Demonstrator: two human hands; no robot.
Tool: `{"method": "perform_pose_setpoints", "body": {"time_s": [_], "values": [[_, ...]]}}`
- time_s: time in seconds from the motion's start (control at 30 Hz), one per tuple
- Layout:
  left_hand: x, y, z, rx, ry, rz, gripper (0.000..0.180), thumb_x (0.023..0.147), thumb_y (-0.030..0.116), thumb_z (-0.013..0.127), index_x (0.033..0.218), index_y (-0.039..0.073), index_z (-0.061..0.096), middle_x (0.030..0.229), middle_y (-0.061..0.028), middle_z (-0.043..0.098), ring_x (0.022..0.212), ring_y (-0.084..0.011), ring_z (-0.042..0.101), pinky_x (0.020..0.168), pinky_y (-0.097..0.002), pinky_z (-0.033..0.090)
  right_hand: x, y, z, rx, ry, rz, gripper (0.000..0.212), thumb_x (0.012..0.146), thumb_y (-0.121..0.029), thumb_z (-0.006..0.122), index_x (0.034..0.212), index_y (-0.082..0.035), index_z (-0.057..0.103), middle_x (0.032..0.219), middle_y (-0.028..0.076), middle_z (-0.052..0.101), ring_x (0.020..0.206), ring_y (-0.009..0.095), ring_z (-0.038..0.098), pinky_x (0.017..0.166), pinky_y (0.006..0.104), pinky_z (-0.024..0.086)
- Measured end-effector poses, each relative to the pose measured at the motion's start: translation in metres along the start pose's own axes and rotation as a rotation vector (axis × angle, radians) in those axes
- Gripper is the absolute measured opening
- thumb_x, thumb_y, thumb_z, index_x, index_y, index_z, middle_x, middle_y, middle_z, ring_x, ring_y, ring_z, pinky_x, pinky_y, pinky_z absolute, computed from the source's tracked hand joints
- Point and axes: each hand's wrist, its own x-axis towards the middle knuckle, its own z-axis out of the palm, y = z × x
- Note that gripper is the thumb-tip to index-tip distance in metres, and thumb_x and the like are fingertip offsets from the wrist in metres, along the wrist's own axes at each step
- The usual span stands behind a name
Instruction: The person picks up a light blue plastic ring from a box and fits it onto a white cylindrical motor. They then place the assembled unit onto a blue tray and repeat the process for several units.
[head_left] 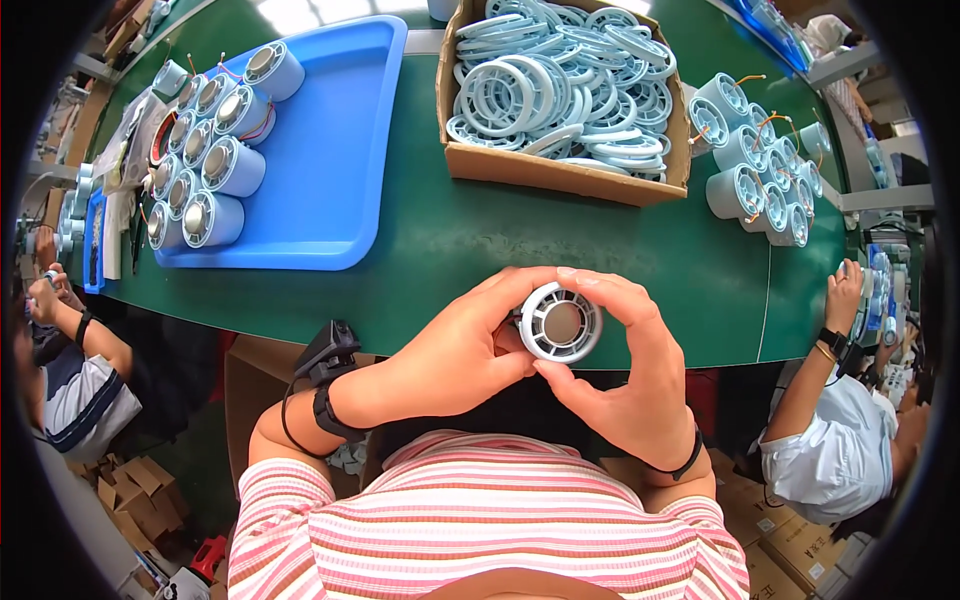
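Between my two hands, at the table's near edge, I hold a round light-blue housing (561,322) with a spoked ring and a metallic disc in its middle. It faces up toward me. My left hand (468,345) wraps its left side, fingers partly hidden behind it. My right hand (637,365) grips it from the right, thumb below and fingertips on the upper rim. Beyond my hands stands a cardboard box (565,180) heaped with light-blue plastic rings (505,95).
At the left, a blue tray (320,190) carries several cylindrical housings (233,166) with metallic discs. Several open housings (742,190) with orange wires stand at the right of the green table (450,240). Co-workers' arms (810,370) show at both sides. Cardboard boxes (140,495) lie below.
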Motion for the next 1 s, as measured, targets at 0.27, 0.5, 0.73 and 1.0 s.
{"method": "perform_pose_setpoints", "body": {"time_s": [0.27,0.5,0.73,1.0], "values": [[0.005,0.010,-0.006,0.075,-0.063,-0.064,0.065,0.091,-0.008,0.069,0.151,0.006,0.045,0.140,-0.0071,0.052,0.128,-0.0159,0.058,0.100,-0.0304,0.056,0.004,0.003,-0.004,-0.013,-0.061,0.016,0.070,0.069,0.005,0.085,0.132,-0.004,0.056,0.129,0.015,0.067,0.122,0.031,0.064,0.103,0.0396,0.052],[0.006,0.024,-0.019,-0.231,-0.152,-0.270,0.060,0.097,0.001,0.067,0.153,0.004,0.044,0.146,-0.0083,0.050,0.130,-0.0183,0.057,0.103,-0.0326,0.055,0.006,0.004,-0.005,-0.020,-0.085,0.002,0.066,0.069,0.006,0.084,0.127,-0.005,0.056,0.128,0.015,0.067,0.120,0.031,0.065,0.101,0.0396,0.052],[0.009,0.031,-0.024,-0.442,-0.141,-0.426,0.060,0.103,0.015,0.066,0.157,0.005,0.041,0.151,-0.0114,0.048,0.128,-0.0220,0.060,0.107,-0.0372,0.054,0.005,0.007,-0.002,0.006,-0.054,-0.026,0.067,0.069,0.006,0.084,0.129,-0.005,0.057,0.128,0.015,0.067,0.119,0.033,0.064,0.100,0.0411,0.053],[-0.012,0.035,-0.020,0.089,0.102,-0.038,0.050,0.099,0.014,0.072,0.145,0.003,0.056,0.131,-0.0129,0.064,0.113,-0.0164,0.067,0.086,-0.0303,0.059,-0.014,0.003,-0.025,-0.388,-0.050,-0.033,0.066,0.067,0.007,0.081,0.130,-0.006,0.063,0.133,0.014,0.063,0.123,0.035,0.060,0.106,0.0438,0.048]]}}
